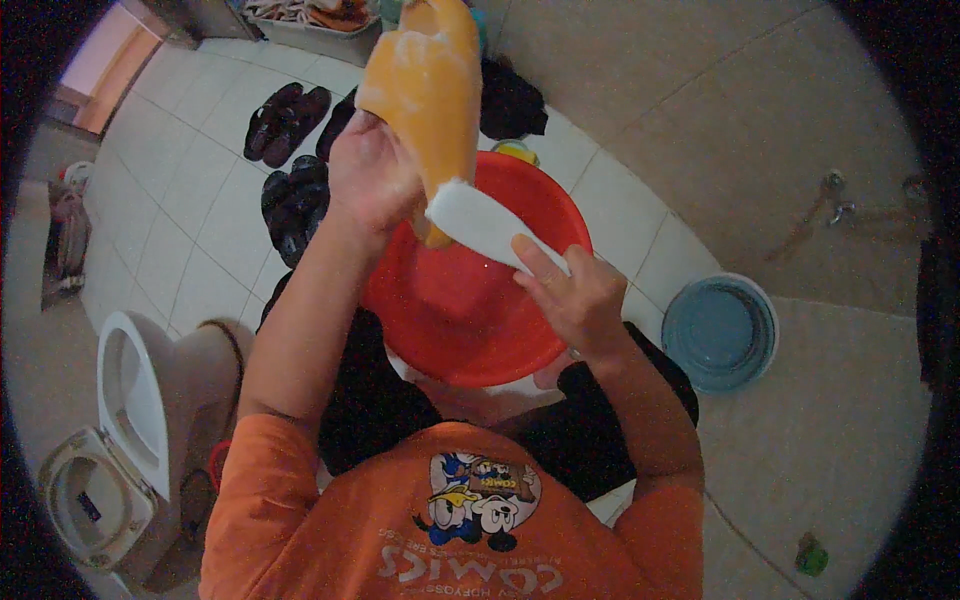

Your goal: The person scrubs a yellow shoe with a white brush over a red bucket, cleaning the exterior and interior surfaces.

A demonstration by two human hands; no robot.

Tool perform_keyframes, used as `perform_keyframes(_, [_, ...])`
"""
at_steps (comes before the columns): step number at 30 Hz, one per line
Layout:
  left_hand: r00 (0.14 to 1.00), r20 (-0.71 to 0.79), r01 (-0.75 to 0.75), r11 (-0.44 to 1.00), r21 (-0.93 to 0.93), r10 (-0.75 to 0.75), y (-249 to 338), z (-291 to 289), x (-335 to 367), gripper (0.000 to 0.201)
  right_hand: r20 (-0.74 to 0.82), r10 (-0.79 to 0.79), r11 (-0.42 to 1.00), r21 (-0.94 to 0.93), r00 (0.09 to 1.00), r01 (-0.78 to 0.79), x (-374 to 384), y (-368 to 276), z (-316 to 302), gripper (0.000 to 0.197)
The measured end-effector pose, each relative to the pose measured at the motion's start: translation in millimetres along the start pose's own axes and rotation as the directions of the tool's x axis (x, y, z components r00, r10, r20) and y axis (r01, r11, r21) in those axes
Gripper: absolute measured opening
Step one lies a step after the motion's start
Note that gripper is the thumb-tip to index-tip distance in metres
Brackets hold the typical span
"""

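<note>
My left hand [375, 172] is closed around a yellow-orange slipper [430, 105], holding it upright above the red basin [470, 325]. White suds streak the slipper's upper part. In my right hand [580, 297] is the handle of a white scrubbing brush [490, 225]. The brush head touches the slipper's lower end, where some foam shows; its bristles are hidden from this side. Below both hands, the basin sits between my legs, and what it contains is hard to make out.
At right stands a blue-grey bucket [720, 335], with a wall tap [840, 212] beyond it. Dark sandals [286, 125] and more dark footwear [296, 210] lie on the tiles ahead left. A toilet [135, 390] is at left. A filled basket [320, 38] stands at the back.
</note>
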State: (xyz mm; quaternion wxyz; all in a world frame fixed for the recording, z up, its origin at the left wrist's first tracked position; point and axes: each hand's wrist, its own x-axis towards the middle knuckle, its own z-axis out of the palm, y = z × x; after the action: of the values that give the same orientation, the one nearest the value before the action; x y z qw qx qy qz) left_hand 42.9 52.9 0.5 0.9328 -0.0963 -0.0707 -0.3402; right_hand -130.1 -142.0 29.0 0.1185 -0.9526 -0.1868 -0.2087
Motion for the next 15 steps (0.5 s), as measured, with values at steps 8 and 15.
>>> perform_keyframes(8, [0.959,-0.070,0.241,0.922,-0.304,-0.274,-52.4,-17.1,-12.9,0.042,-0.314,0.250,0.958,-0.060,0.916,-0.281,29.4,29.9,6.6,0.048])
perform_keyframes(15, [0.990,0.139,0.006,0.998,0.063,-0.015,1.4,0.4,-1.9,0.038,-0.113,0.084,0.996,0.043,0.990,-0.080,-2.5,-2.0,11.0,0.047])
